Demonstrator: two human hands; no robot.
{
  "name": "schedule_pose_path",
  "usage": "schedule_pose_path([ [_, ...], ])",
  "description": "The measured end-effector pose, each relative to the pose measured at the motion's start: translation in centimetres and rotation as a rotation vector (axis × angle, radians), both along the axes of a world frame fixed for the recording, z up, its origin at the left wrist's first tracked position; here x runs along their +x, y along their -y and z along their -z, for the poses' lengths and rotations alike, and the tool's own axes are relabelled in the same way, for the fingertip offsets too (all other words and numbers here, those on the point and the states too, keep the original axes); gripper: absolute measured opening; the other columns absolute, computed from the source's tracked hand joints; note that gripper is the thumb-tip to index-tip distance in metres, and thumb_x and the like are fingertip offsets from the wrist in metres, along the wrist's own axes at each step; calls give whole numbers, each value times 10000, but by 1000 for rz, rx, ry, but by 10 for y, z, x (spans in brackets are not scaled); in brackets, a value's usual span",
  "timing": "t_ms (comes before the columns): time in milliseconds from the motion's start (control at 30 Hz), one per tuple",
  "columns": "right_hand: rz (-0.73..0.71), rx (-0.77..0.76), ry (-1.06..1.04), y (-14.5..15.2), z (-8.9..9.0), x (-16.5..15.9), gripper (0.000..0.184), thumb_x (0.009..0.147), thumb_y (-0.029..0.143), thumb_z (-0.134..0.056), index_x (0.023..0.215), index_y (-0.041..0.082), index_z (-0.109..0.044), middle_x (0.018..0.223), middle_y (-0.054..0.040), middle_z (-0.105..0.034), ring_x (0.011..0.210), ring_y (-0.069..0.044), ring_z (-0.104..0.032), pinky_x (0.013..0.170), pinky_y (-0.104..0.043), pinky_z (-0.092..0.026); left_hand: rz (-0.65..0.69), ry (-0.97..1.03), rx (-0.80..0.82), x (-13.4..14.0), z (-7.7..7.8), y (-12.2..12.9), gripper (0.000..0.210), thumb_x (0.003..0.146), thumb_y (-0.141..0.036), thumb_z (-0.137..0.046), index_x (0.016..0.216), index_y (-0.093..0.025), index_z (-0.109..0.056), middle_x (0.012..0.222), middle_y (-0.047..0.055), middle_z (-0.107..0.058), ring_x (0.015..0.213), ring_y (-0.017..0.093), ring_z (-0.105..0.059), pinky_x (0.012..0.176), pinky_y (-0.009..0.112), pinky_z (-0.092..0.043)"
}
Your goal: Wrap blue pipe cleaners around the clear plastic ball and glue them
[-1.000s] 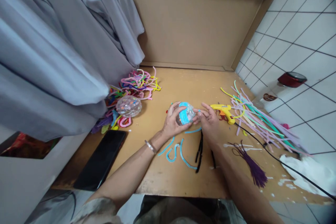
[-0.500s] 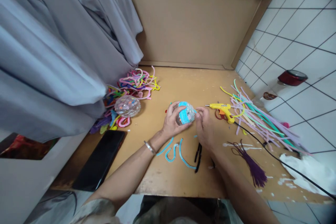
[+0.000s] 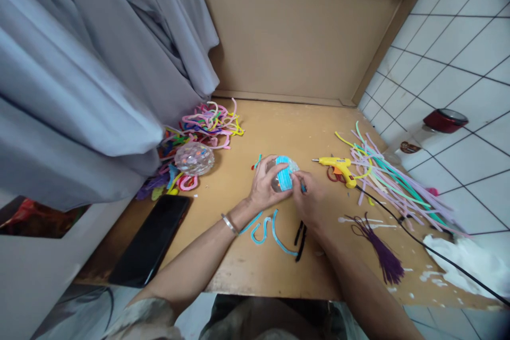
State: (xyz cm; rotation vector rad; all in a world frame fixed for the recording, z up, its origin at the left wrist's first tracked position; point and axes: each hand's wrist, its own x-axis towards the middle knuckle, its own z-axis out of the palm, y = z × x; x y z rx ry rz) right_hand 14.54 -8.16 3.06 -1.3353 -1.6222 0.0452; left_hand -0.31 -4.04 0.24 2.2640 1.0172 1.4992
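My left hand (image 3: 263,187) is wrapped round a clear, faceted ball (image 3: 283,175) with a bright blue band of what looks like pipe cleaner round its middle. At the ball's right side my right hand (image 3: 309,197) has its fingers pinched together, touching or very close to the band. A short bit of blue pipe cleaner (image 3: 304,187) shows at those fingers; its other end is hidden. On the table below lie loose curled blue pipe cleaners (image 3: 260,235) and black pieces (image 3: 302,244).
A yellow glue gun (image 3: 337,163) lies to the right, its black cord trailing past straight pipe cleaners (image 3: 398,183), a purple tassel (image 3: 382,255) and white tissue (image 3: 464,260). Leftward are another clear ball (image 3: 194,158), a heap of colourful pipe cleaners (image 3: 211,119) and a black phone (image 3: 153,239).
My right hand has moved slightly left and down, from the ball's right end onto the front of its blue band. The ball is turned slightly in my left hand.
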Motion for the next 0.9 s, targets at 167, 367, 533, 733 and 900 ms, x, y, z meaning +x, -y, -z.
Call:
schedule_pose_path([
  [167,40,79,121,-1,8,1,237,979,325,-504,919,209,-702,823,-76,-767,695,-197,-690,673,-317,-517,-28,24,0,3,1,0,580,770,-441,-772,1269,-210,-588,1350,149,-474,1260,300,-540,1056,477,-499],
  [367,118,204,213,-3,9,0,245,999,285,-488,896,191,-690,784,-57,-767,633,-155,-669,648,-270,-496,-26,37,27,3,3,1,571,783,-437,-768,1275,-217,-580,1339,144,-478,1258,297,-541,1049,472,-501],
  [533,115,251,286,-4,9,0,253,1012,270,-473,907,194,-690,770,-47,-766,621,-153,-657,632,-267,-476,-24,6,22,2,4,0,584,779,-435,-773,1284,-221,-572,1352,147,-471,1270,306,-533,1060,493,-490],
  [733,65,308,361,-3,7,0,224,1009,212,-479,930,171,-685,795,-55,-763,647,-150,-659,670,-277,-476,-19,12,13,2,8,-2,599,768,-440,-785,1287,-232,-571,1362,142,-463,1272,310,-526,1058,501,-488],
  [900,-2,282,388,-2,4,0,249,1012,196,-449,956,166,-689,828,-68,-759,684,-151,-669,685,-279,-485,0,36,39,2,9,-2,580,798,-458,-758,1295,-228,-568,1360,143,-454,1280,302,-515,1059,487,-493],
])
